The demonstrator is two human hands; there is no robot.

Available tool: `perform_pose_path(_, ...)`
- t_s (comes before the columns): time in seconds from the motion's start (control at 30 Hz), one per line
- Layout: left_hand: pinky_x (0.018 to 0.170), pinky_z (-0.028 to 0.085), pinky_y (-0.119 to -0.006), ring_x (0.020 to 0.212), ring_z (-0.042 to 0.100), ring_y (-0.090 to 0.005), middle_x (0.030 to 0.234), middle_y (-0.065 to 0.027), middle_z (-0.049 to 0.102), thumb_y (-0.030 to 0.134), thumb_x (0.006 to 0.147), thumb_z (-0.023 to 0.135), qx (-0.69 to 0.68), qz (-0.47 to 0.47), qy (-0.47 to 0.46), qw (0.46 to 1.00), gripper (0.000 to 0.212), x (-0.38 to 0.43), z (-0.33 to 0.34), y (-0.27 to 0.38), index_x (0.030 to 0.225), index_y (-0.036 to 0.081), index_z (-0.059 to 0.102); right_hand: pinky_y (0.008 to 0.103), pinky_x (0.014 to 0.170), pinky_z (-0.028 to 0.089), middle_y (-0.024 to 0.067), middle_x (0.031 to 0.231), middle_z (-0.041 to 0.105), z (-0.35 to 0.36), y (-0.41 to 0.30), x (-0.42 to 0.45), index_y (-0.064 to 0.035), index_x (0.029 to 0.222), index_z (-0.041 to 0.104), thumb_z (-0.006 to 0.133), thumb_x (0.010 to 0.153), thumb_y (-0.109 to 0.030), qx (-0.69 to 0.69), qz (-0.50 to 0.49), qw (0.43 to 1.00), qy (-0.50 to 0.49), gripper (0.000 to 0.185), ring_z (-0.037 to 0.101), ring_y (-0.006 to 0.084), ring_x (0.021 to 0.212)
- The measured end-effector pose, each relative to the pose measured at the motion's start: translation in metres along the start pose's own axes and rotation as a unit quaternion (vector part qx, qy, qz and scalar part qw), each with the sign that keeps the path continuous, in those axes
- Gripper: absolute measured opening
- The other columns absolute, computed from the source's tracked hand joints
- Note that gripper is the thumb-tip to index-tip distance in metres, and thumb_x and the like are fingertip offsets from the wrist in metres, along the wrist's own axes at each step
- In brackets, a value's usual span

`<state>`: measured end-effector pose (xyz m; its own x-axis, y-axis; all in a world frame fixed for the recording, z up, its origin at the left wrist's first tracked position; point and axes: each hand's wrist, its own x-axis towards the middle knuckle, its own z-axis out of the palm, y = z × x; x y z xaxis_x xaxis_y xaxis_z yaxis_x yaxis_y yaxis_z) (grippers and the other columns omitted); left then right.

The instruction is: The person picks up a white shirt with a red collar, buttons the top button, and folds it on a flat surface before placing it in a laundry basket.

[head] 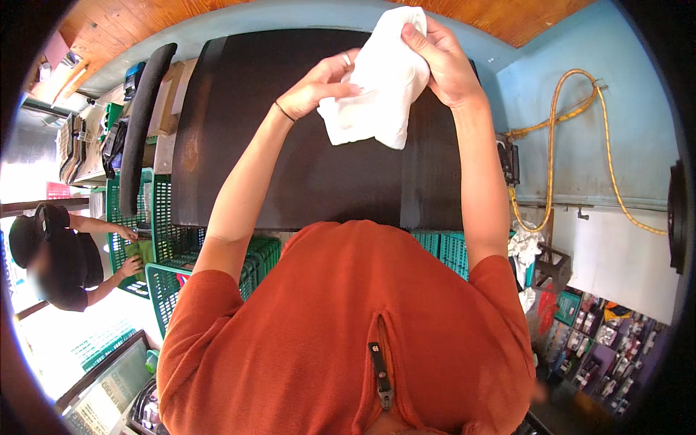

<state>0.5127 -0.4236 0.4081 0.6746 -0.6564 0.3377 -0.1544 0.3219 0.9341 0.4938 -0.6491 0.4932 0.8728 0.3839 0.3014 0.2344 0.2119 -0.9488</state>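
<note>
A folded piece of white fabric (380, 87) is held up in front of me, above a black cloth-covered table (326, 179). My left hand (329, 79), with a ring and a thin dark wristband, pinches the fabric's left edge between thumb and fingers. At the upper right edge, my right hand (446, 65) grips it, thumb on the near face and fingers behind. The fabric hangs down between the two hands and hides part of the tabletop. Whether it is a garment or a plain cloth cannot be told.
A long dark padded board (144, 130) stands left of the table. Green plastic crates (162, 212) sit around the near left. Another person (65, 255) handles green cloth (140, 253) there. At right, a yellow hose (552, 119) hangs by a dark handled device (511, 160).
</note>
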Motion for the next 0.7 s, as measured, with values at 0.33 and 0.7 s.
perform_pose_path(0.33,0.061,0.042,-0.022,0.068,0.046,-0.0033,0.078,0.0078,0.055,0.022,0.103,0.060,0.153,0.035,0.237,0.959,0.023,-0.049,-0.032,0.024,0.092,0.004,0.067,0.0255,0.080,0.055,0.0054,0.105,0.072,-0.007,-0.014,-0.047,0.0031,0.118,0.067,0.065,0.099,-0.019,-0.129,0.004,0.987,0.098,0.029,0.068,0.0102,0.091)
perform_pose_path(0.7,0.072,0.050,-0.032,0.079,0.064,-0.0164,0.086,-0.0097,0.070,0.023,0.086,0.078,0.459,-0.161,-0.088,0.869,0.032,-0.125,-0.018,0.028,0.099,-0.005,0.070,0.0249,0.077,0.050,0.0003,0.094,0.067,0.017,-0.002,-0.125,-0.0003,0.105,0.065,0.065,0.100,-0.024,-0.176,-0.060,0.955,0.231,0.024,0.061,0.0062,0.085)
